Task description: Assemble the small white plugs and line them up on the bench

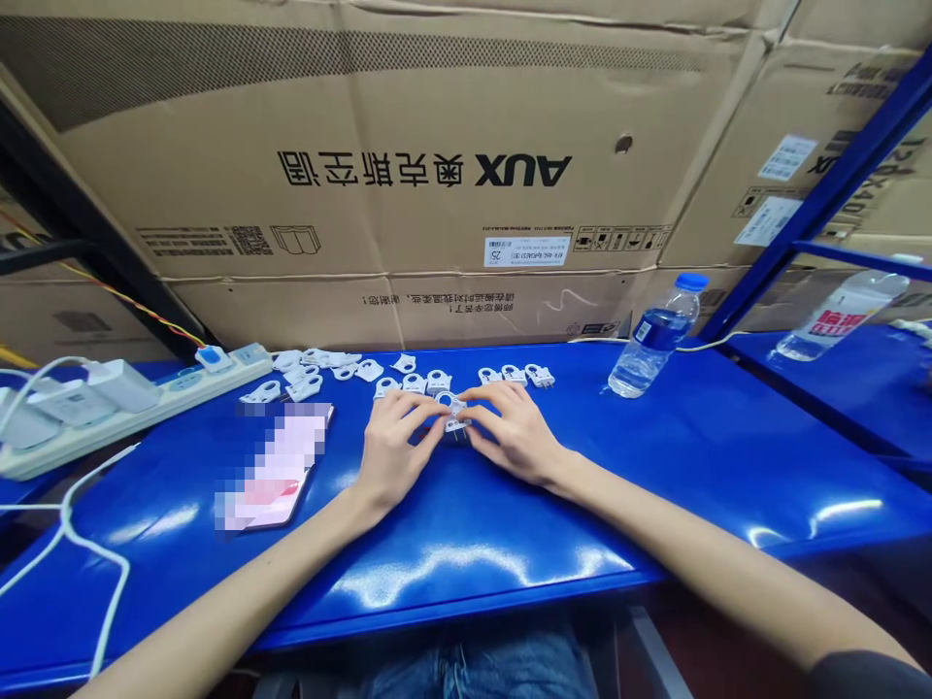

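Between the fingertips of both hands is a white plug with a ring-shaped handle, its metal prongs facing me. My left hand pinches it from the left, thumb and index finger close together. From the other side, my right hand grips it with thumb and fingers. Just behind my left hand stand more ring-handled plugs in a row. Several others are lined up behind my right hand, prongs also toward me. A looser pile of white plug pieces lies to the left.
A phone, partly pixelated, lies left of my hands on the blue table. A power strip with chargers and white cables is at the far left. A water bottle stands at right, before large cardboard boxes.
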{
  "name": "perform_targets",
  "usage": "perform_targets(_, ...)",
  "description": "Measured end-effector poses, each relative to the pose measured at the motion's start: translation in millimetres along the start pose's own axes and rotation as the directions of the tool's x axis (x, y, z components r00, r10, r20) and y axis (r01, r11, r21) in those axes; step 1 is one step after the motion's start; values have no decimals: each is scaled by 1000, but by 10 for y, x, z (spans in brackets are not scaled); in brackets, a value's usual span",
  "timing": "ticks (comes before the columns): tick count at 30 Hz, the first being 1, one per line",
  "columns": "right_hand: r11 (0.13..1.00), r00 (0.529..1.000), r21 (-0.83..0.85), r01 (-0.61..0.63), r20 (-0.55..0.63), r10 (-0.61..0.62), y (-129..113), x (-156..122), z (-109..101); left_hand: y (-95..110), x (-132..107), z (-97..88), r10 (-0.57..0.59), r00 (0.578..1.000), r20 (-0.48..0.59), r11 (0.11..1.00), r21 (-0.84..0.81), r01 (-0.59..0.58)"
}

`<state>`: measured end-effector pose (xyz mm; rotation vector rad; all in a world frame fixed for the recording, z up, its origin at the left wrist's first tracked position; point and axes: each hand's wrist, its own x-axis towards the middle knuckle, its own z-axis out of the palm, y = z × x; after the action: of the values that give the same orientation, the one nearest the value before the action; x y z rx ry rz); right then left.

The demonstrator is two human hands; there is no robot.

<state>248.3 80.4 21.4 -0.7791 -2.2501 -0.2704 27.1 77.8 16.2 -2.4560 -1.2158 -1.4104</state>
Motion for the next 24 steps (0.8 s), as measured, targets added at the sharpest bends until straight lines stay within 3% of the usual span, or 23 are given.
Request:
perform_targets(10,998,996,-65,-1,-86,-5,-18,13,-5,36,33,-30,-12,998,-54,1000,-5,11)
perform_targets(18,994,992,-40,-102,-76,98,-17,7,-11,70,40,-32,-64,995,-78,998,-27,62)
perform_targets(24,956,947,66,-286,-131,292,147,20,135,-40,-21,52,-132,977,167,991,45,127)
